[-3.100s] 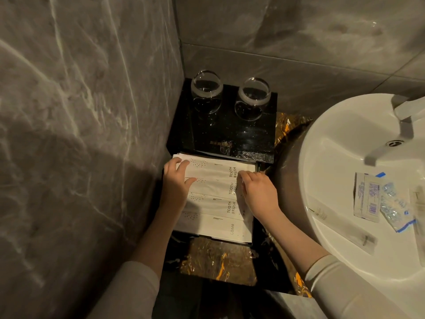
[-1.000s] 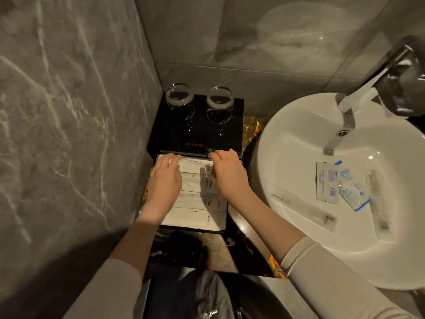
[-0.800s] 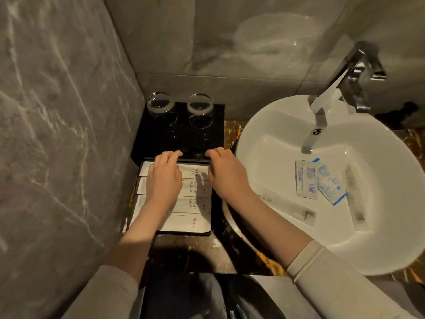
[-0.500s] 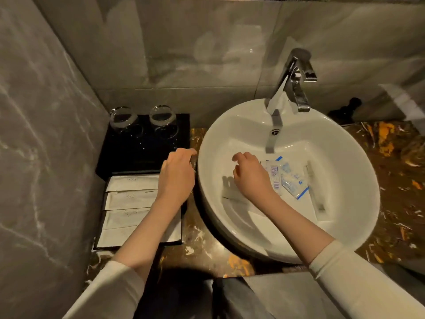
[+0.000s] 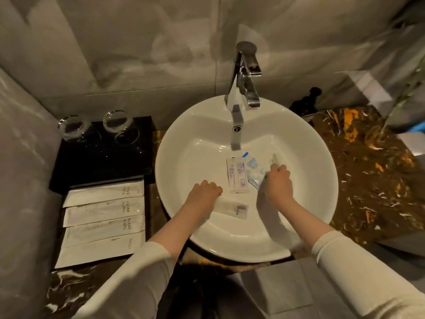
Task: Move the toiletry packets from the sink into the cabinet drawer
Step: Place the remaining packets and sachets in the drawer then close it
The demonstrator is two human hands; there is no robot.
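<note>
Inside the sink (image 5: 184, 143), a long white packet (image 5: 232, 207) is grasped by the left hand (image 5: 203, 192), while a clear packet (image 5: 274, 160) is pinched in the grip of the right hand (image 5: 278, 180).

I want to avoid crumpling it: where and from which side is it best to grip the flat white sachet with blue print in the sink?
The white sachet lies flat and free between both hands. Probably pinch its near short edge from above; the clear blue-edged packet crowds its right side.
</note>
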